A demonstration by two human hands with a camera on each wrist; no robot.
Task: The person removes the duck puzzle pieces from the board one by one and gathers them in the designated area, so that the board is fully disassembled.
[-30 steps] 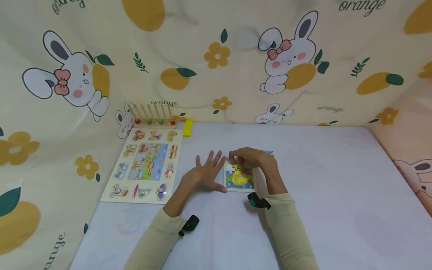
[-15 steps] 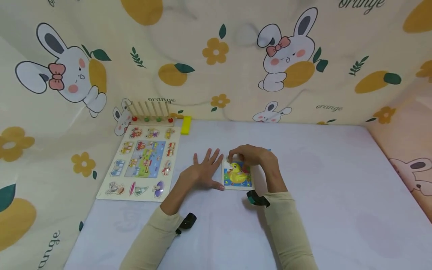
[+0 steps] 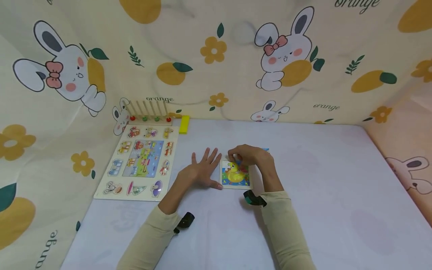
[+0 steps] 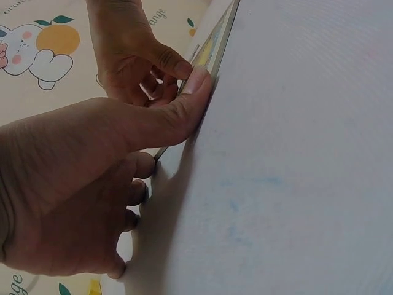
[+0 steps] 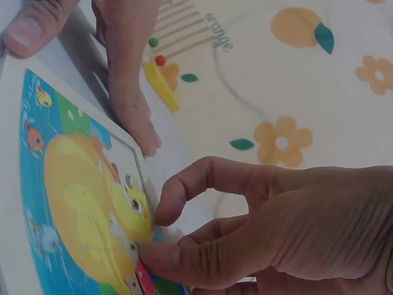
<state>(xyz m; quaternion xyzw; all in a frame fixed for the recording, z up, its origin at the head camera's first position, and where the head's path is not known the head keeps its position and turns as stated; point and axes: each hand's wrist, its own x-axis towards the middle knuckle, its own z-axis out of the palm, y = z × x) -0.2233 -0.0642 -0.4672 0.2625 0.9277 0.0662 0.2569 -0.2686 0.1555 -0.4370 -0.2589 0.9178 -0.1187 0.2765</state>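
A small square duck puzzle (image 3: 236, 178) lies in a pale frame at the middle of the table; the duck is yellow on blue. My left hand (image 3: 204, 172) is spread flat on the table at its left, thumb (image 4: 195, 83) at the frame's near edge. Over the puzzle's upper right part, my right hand (image 3: 248, 155) has curled fingers, with thumb (image 5: 161, 255) and index fingertip close together at a puzzle piece (image 5: 144, 276) with red on it. White backing (image 5: 120, 153) shows near the duck's head. A blue bit (image 3: 266, 149) peeks out behind the right hand.
To the left lies a large peg puzzle board (image 3: 135, 163) with vehicle and toy pictures. Behind it stands a wooden rack (image 3: 150, 120) with upright rods and red and green beads, beside a yellow block (image 3: 183, 125). A printed cloth backdrop (image 3: 189, 45) rises behind the table (image 3: 337, 195).
The head view has shifted slightly. My left hand stays spread beside the puzzle, while the right fingers stay bent over its upper right part with little motion.
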